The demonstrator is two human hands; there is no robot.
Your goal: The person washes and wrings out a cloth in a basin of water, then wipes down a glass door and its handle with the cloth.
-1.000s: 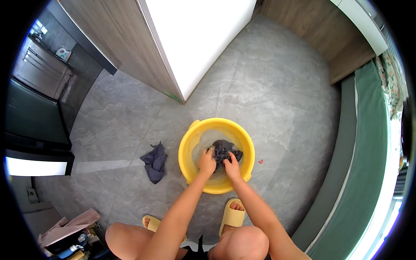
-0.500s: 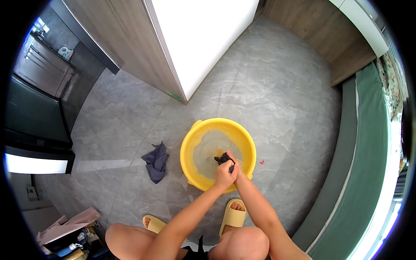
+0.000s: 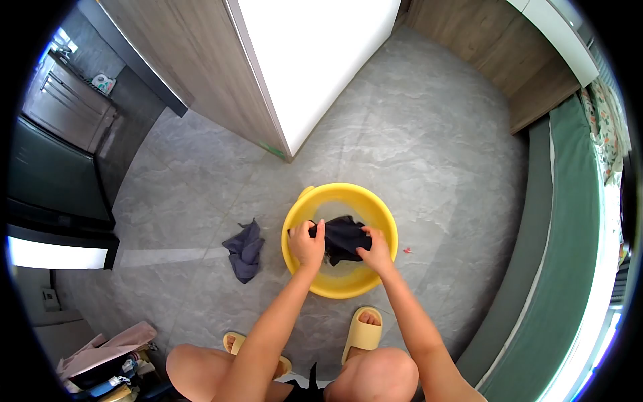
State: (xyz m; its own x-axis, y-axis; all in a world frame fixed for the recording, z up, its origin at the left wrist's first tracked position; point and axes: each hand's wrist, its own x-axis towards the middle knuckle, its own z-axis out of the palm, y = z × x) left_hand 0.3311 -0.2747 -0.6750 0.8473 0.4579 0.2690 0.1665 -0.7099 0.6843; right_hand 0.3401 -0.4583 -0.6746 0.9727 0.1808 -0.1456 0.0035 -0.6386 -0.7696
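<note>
A dark cloth [image 3: 344, 238] is spread between my two hands over the yellow basin [image 3: 340, 288], which has water in it. My left hand [image 3: 307, 244] grips the cloth's left end near the basin's left rim. On the other side, my right hand [image 3: 376, 250] pinches the cloth's right edge inside the rim. A second cloth, dark grey-blue [image 3: 246, 252], lies crumpled on the floor left of the basin.
A white-faced partition [image 3: 308, 60] has its corner beyond the basin. Along the right runs a green-covered bed or sofa [image 3: 569, 268]. Yellow slippers [image 3: 364, 329] are on my feet. A pink bag [image 3: 107, 352] stands at lower left, and a small red object [image 3: 407, 250] lies right of the basin.
The cloth was bunched and squeezed between my joined hands; now it is opened out. My left hand has moved left and my right hand slightly right.
</note>
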